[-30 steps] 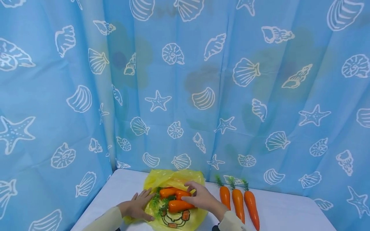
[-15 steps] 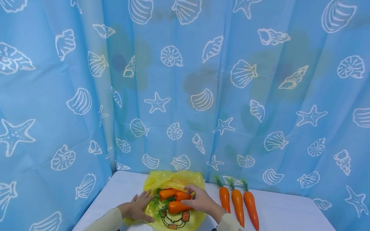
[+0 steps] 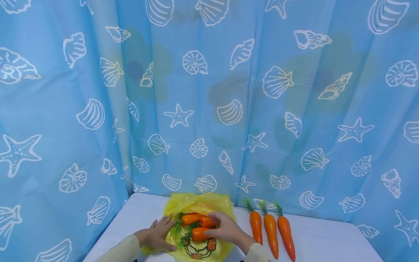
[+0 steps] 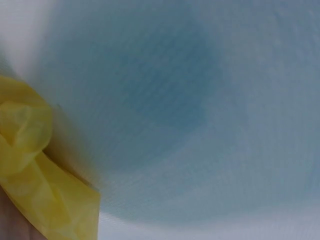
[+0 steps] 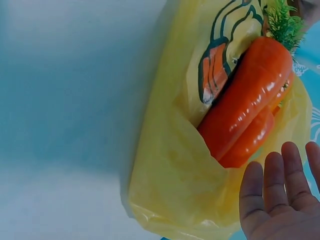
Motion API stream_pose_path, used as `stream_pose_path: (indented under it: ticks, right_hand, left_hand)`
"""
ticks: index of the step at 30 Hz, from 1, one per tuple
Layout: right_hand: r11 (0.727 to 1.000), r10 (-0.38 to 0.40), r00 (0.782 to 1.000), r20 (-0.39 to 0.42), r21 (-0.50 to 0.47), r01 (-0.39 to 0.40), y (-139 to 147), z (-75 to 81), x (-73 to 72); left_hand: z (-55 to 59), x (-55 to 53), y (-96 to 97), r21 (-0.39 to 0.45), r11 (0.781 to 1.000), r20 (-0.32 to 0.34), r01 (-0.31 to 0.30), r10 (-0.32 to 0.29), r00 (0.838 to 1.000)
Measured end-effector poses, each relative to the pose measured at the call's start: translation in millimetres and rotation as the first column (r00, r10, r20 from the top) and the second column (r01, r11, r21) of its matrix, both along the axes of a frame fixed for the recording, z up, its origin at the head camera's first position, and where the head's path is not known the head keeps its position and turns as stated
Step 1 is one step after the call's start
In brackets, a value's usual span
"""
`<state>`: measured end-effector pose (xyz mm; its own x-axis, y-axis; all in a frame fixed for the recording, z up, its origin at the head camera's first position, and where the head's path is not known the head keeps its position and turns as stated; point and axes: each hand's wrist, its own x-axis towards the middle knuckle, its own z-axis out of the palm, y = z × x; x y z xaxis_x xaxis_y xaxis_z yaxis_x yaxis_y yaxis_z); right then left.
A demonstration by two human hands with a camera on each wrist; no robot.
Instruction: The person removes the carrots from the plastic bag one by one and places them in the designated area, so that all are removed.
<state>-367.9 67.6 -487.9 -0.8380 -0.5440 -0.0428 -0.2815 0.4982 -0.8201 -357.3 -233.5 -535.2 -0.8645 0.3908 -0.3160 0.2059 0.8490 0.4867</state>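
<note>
A yellow plastic bag (image 3: 196,202) with a printed cartoon lies on the table. Three orange carrots (image 3: 200,234) with feathery green tops (image 3: 183,231) sit in its opening, their far ends partly under the plastic. My left hand (image 3: 158,234) rests with fingers spread on the bag's left edge. In the left wrist view, crumpled yellow plastic (image 4: 45,185) covers most of that hand. My right hand (image 3: 227,230) is over the bag's right side, beside the carrot ends. The right wrist view shows its fingers (image 5: 274,182) extended against the yellow plastic, just off the carrots (image 5: 245,105).
Three more carrots (image 3: 270,233) lie side by side to the right of the bag, leafy tops toward the back. They rest on a white tabletop (image 3: 320,240). A blue curtain (image 3: 209,91) with white shells and starfish hangs behind the table and along its left side.
My right hand has shifted slightly forward and down, its fingers closer to the carrot ends. The left hand has stayed on the bag's edge, and the carrots lie as before.
</note>
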Motion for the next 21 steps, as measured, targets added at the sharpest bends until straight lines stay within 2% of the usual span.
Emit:
stream_pose_path:
  ticks: [7, 12, 15, 21]
  right_hand:
    - [1.0, -0.007, 0.999, 0.041, -0.017, 0.008, -1, -7.0, 0.0]
    - [0.998, 0.011, 0.995, 0.096, -0.055, -0.006, 1, -12.6, 0.4]
    - [0.998, 0.014, 0.994, 0.111, -0.06, -0.008, 1, -14.3, 1.6]
    - [0.997, 0.024, 0.995, 0.096, -0.08, -0.017, -1, -17.4, 4.4]
  left_hand:
    - [4.0, 0.9, 1.9, -0.001, 1.0, -0.01, -0.008, 0.008, 1.0]
    - [7.7, 1.3, 3.1, -0.004, 1.0, 0.015, -0.003, 0.003, 1.0]
    - [3.7, -1.4, 1.9, -0.001, 1.0, 0.023, 0.001, -0.001, 1.0]
    - [-11.3, -7.8, -4.0, 0.006, 1.0, -0.011, 0.009, -0.009, 1.0]
